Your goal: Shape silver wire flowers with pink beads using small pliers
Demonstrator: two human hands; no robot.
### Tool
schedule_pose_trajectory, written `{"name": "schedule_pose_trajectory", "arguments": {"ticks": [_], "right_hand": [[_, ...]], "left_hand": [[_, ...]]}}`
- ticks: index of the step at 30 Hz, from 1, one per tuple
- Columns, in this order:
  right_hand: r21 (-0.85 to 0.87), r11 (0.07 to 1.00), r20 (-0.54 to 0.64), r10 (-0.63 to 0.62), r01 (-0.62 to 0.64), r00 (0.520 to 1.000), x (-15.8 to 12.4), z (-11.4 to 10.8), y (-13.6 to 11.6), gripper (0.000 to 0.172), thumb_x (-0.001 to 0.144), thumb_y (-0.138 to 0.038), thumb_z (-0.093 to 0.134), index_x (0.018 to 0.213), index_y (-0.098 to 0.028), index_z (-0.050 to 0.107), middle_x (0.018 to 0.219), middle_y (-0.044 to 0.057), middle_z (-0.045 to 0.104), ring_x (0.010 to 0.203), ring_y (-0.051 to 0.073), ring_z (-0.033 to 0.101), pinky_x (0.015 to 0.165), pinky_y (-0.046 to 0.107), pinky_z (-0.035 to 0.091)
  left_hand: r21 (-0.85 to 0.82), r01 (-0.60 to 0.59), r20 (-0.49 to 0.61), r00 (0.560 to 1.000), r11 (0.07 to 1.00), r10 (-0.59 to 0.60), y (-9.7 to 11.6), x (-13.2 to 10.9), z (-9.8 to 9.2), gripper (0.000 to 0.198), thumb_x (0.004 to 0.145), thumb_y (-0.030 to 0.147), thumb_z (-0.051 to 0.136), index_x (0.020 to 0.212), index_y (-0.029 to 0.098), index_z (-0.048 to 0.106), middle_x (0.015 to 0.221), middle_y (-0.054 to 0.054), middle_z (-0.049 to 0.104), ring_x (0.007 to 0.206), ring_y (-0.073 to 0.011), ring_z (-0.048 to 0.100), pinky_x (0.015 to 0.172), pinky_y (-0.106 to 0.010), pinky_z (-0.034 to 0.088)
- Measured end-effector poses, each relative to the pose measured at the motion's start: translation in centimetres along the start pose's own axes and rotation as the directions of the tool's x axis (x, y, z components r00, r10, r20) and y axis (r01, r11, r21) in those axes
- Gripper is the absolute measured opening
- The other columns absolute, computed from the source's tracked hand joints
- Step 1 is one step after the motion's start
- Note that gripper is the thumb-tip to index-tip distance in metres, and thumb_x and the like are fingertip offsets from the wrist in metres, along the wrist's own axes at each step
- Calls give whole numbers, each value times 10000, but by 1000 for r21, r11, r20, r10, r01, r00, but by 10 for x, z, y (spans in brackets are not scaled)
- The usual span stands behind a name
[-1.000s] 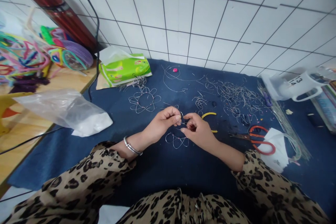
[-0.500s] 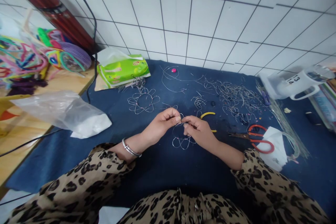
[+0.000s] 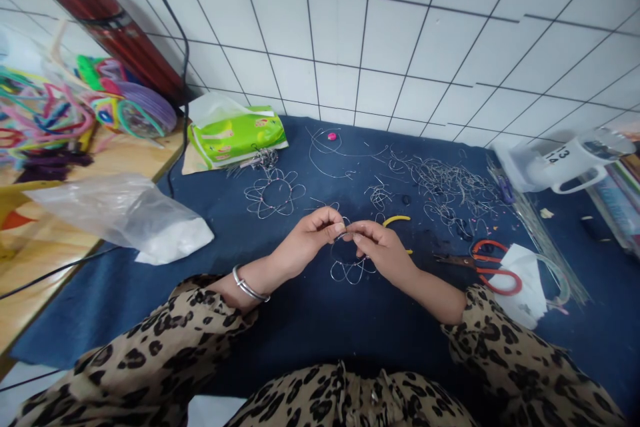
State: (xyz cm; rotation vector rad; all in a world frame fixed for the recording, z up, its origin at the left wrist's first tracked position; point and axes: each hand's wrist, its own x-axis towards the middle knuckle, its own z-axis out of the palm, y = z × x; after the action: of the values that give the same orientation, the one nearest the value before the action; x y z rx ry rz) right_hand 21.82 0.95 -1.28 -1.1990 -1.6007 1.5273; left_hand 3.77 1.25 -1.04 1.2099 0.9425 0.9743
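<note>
Wire flower (image 3: 353, 265) at frame centre: my left grip (image 3: 316, 230) and right grip (image 3: 381, 245) both pinch its rim, closed narrow. Scissors (image 3: 473, 262) lie on the worktop (image 3: 300, 333), centre right.

The wire ring (image 3: 353, 273) is thin and silvery, a small round band with looped petals of the same wire along its near edge and tiny bead-like dots near their bases. Its far edge is pinched in the left hand (image 3: 316, 235) and the right hand (image 3: 381, 247), petals pointing toward the person; fingers hide part of that far edge.
</note>
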Motion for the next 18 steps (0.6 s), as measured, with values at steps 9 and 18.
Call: {"name": "schedule_pose_trajectory", "arguments": {"ticks": [9, 18], "right_hand": [[141, 990, 42, -35, 28, 998, 3, 0, 9, 273, 838, -228, 477, 1094, -225, 572, 1054, 45, 640, 508, 53, 486, 524, 235, 433], [175, 985, 24, -18, 14, 1000, 3, 1, 7, 283, 818, -200, 484, 1086, -220, 576, 1051, 42, 640, 510, 48, 481, 513, 224, 426]], "left_hand": [[44, -11, -58, 998, 999, 14, 0, -3, 2, 102, 852, 267, 560, 830, 168, 547, 876, -9, 522, 684, -93, 441, 659, -241, 389], [53, 44, -80, 996, 998, -40, 1, -3, 1, 113, 852, 287, 559, 871, 176, 556, 837, -2, 511, 712, -102, 446, 665, -240, 394]]}}
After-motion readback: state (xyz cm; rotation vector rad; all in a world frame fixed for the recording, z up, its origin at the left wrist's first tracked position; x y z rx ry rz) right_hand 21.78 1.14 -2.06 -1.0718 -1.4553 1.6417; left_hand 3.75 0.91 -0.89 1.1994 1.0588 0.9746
